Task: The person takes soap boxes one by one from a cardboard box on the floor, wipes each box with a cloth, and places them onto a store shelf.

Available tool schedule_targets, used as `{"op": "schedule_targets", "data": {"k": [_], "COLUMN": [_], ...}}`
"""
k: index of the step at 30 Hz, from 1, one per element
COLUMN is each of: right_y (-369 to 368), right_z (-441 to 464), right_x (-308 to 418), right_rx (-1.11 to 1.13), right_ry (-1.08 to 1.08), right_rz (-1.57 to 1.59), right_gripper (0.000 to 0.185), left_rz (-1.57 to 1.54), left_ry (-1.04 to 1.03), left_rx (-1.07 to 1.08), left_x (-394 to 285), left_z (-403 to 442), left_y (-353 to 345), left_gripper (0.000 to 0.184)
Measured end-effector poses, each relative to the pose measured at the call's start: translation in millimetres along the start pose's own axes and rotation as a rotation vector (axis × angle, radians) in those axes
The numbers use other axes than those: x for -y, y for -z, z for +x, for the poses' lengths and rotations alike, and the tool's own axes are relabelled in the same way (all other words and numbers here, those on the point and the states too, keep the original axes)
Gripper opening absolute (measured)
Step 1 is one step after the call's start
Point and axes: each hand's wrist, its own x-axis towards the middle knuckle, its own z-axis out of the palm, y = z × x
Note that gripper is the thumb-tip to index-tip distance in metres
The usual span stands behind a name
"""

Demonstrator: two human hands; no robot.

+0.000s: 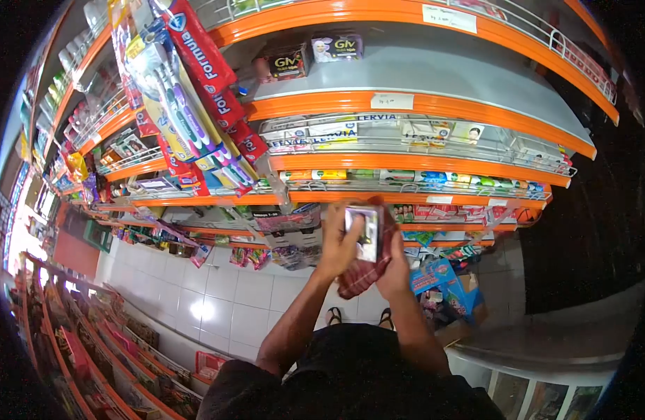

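Observation:
In front of my body, my left hand (336,243) is closed on the left side of a small soap box (366,234), its thumb lying over the pale, printed front. My right hand (395,267) grips a dark red checked cloth (357,278) that wraps behind and below the box. Whether the right fingers also touch the box is hidden by the cloth. On the shelf ahead stand two similar boxes, a dark Giv soap box (286,64) and a lighter purple Giv soap box (338,48).
Orange-edged shelves (434,168) with soaps and packets curve around me. Hanging toothbrush packs (179,105) jut out at the left. An open blue carton (445,290) with goods sits on the tiled floor (228,294) to my right. More racks (91,357) stand at the lower left.

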Motion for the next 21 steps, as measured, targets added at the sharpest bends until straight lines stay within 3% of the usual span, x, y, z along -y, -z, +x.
{"op": "schedule_targets", "data": {"k": [2,4,6,8,10,11,12,15,16,18,20,21], "right_y": [-13.3,-1.4,-5.3,-20.2,-20.8,-25.0,-32.1,-29.9,-25.9,-11.0,-9.1,-4.7], "right_z": [2.4,4.4,-2.1,-12.2,-9.2,-7.5,-5.4,-5.9,-5.3,-5.5,-8.6,-10.2], "right_x": [20.9,11.4,6.1,11.5,11.9,16.2,24.0,33.5,35.2,33.7,44.5,49.2], "right_rx": [0.134,0.098,-0.029,-0.004,0.026,0.019,0.033,-0.013,-0.053,-0.121,-0.168,-0.207], "right_ry": [0.084,0.033,0.315,0.423,0.39,0.392,0.478,0.579,0.591,0.56,0.565,0.573], "right_rz": [-0.079,-0.192,-0.852,-1.051,-0.922,-0.92,-0.926,-0.892,-0.849,-0.778,-0.711,-0.772], "right_gripper": [0.049,0.048,0.048,0.045,0.04,0.04,0.037,0.032,0.031,0.029,0.031,0.033], "left_rz": [-0.065,0.078,-0.064,-0.2,-0.156,-0.076,-0.079,-0.196,0.092,-0.067,0.031,0.156], "left_ry": [-0.055,-0.125,-0.039,0.052,0.055,0.079,0.078,0.053,-0.083,-0.113,-0.108,-0.222], "left_rx": [-0.011,-0.115,-0.14,-0.162,-0.086,0.021,0.029,0.342,0.306,0.271,0.224,0.212], "left_x": [-6.8,-5.2,5.5,4.3,-9.7,-8.1,-26.8,-65.7,-74.5,-94.7,-131.8,-143.3], "left_z": [-4.8,-3.8,1.8,6.5,10.4,10.0,11.9,22.2,27.0,42.4,65.8,83.3], "left_y": [-9.6,-12.8,-14.8,-13.4,-6.9,-1.6,1.6,9.7,15.6,23.1,43.3,54.0], "left_gripper": [0.031,0.031,0.032,0.032,0.027,0.04,0.04,0.076,0.08,0.082,0.076,0.07]}}
